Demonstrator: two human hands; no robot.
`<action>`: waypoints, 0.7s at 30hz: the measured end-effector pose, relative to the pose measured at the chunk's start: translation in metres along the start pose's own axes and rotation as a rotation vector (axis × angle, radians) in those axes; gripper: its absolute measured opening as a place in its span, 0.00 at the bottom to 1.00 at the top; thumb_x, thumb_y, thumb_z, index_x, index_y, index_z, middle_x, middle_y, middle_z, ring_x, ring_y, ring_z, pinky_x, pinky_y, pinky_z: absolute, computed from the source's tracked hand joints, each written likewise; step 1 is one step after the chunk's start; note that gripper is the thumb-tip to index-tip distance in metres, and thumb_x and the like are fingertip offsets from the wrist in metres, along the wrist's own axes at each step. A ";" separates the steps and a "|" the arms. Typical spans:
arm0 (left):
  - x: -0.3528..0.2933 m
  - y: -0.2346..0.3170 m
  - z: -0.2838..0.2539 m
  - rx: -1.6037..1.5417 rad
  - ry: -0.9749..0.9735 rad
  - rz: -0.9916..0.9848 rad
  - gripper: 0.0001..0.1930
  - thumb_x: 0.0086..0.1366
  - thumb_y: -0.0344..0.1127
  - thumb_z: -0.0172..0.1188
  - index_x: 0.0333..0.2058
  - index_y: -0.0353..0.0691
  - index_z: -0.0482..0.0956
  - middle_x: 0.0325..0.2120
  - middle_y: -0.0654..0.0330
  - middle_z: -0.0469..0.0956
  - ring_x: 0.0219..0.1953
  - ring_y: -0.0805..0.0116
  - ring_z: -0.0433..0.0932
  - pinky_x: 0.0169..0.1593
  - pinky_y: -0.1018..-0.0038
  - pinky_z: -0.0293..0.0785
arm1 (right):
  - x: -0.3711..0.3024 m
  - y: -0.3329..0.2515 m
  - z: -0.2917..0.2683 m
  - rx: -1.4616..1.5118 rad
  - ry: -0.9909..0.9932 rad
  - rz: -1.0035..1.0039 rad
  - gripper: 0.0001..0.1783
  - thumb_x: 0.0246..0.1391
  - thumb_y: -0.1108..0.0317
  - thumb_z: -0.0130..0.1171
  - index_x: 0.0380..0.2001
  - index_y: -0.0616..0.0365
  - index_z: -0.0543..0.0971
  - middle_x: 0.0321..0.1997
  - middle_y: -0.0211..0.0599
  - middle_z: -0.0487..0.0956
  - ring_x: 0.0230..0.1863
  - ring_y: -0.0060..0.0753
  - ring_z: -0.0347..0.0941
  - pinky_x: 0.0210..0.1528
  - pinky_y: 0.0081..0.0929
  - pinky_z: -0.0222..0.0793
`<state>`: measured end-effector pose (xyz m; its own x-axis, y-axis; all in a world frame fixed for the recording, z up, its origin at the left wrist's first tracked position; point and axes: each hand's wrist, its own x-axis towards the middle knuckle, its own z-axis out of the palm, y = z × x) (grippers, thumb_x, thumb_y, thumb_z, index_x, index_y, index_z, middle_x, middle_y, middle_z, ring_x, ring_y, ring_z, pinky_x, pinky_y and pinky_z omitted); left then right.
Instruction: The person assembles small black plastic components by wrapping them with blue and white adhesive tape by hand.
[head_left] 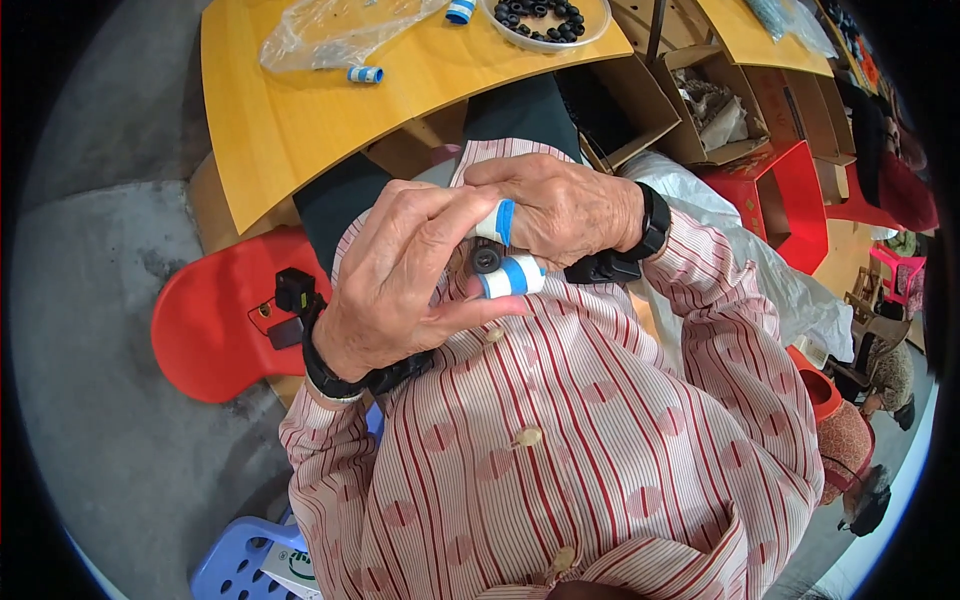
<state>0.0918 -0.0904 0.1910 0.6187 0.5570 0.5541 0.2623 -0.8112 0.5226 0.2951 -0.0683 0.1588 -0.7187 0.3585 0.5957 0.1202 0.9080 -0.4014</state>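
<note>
Your left hand [400,265] has its fingers bent, with a gap between them and the thumb, which reaches out below. Your right hand [565,205] curls in from the other side, fingers folded so that their tips are mostly hidden. Between the 2 hands sits 1 small black ring piece [487,260] — you have it in front of your chest, but which fingers grip it you cannot tell from here. It lies between 2 blue-and-white bands: the upper band [495,222] next to your left fingers and the lower band [514,277] just above your left thumb. Whether these are worn or held is unclear.

You wear 2 black wristbands, 1 on each wrist.

Beyond your hands, the yellow table [320,125] bears 1 clear plastic bag [330,35], 2 blue-and-white rolls [366,75] and 1 clear bowl [585,42] of black ring pieces [535,22] — too crowded to count. To your left stands 1 red seat [200,325] with a black device [294,290] on it; to your right, an open cardboard box [705,105].
</note>
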 end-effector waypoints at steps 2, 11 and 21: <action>0.001 0.000 -0.001 0.009 -0.008 0.003 0.39 0.36 0.49 0.75 0.45 0.30 0.74 0.37 0.52 0.75 0.36 0.58 0.76 0.38 0.70 0.73 | 0.000 0.001 -0.001 0.005 0.014 -0.041 0.17 0.30 0.68 0.62 0.13 0.63 0.63 0.20 0.51 0.71 0.33 0.55 0.73 0.36 0.37 0.74; 0.006 -0.003 0.002 -0.030 0.024 0.077 0.36 0.37 0.47 0.75 0.44 0.33 0.75 0.35 0.54 0.74 0.35 0.59 0.75 0.33 0.71 0.74 | -0.003 0.003 0.003 -0.018 0.044 -0.078 0.16 0.29 0.69 0.61 0.12 0.63 0.63 0.20 0.47 0.70 0.29 0.49 0.73 0.29 0.36 0.73; -0.010 -0.014 -0.008 -0.240 0.172 -0.392 0.24 0.50 0.44 0.71 0.40 0.34 0.75 0.37 0.57 0.72 0.35 0.69 0.73 0.39 0.76 0.70 | -0.006 0.015 -0.012 -0.183 -0.025 0.028 0.26 0.41 0.55 0.69 0.38 0.65 0.77 0.29 0.40 0.75 0.29 0.39 0.74 0.27 0.29 0.73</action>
<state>0.0763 -0.0829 0.1829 0.3713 0.8497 0.3744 0.2604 -0.4823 0.8364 0.3091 -0.0544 0.1575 -0.7296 0.3810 0.5679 0.2617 0.9228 -0.2828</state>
